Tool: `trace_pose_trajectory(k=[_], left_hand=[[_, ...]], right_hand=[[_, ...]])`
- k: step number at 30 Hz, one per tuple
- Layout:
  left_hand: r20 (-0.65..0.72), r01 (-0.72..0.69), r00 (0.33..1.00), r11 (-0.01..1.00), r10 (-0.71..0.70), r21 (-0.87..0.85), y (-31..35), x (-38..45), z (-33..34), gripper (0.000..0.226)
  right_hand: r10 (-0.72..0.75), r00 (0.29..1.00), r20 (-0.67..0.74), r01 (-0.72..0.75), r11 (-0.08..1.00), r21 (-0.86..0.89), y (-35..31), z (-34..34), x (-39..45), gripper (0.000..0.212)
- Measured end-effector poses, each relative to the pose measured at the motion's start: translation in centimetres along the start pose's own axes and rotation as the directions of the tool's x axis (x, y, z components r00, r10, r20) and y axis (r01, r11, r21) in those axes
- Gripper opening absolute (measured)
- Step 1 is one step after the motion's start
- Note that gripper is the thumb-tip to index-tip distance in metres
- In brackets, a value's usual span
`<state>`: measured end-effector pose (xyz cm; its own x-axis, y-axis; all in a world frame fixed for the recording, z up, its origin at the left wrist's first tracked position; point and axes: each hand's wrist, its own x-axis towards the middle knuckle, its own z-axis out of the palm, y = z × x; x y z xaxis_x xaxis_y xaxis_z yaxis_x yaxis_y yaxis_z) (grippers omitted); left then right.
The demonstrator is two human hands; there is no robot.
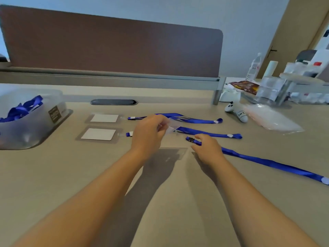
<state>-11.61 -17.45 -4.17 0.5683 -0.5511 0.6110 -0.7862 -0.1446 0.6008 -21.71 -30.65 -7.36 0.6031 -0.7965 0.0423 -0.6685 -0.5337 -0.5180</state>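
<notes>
My left hand [148,133] holds a clear plastic badge sleeve [171,124] lifted above the desk, its shadow falling below it. My right hand [207,147] pinches the clip end of a blue lanyard [267,163] that trails right along the desk. Two finished sets lie farther back: badge holders with white cards [104,118] [98,134], each joined to a blue lanyard [195,120] [213,134].
A clear tub [35,125] of several blue lanyards stands at the left. A brown divider panel [114,45] closes the back. At the right lie a plastic bag [272,118], a small white toy [236,112], bottles and clutter.
</notes>
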Motion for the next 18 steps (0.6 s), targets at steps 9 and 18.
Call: trace_pose_trajectory(k=[9,18], left_hand=[[-0.007,0.021,1.0,0.998,-0.021,0.054,-1.8,0.3,0.7,0.013],[-0.02,0.069,0.998,0.996,-0.068,0.055,-2.0,-0.4,-0.6,0.013]], right_hand=[[-0.094,0.995,-0.04,0.075,0.939,-0.335,0.0,1.5,0.8,0.031],[-0.149,0.984,0.097,0.159,0.981,-0.107,-1.4,1.5,-0.5,0.021]])
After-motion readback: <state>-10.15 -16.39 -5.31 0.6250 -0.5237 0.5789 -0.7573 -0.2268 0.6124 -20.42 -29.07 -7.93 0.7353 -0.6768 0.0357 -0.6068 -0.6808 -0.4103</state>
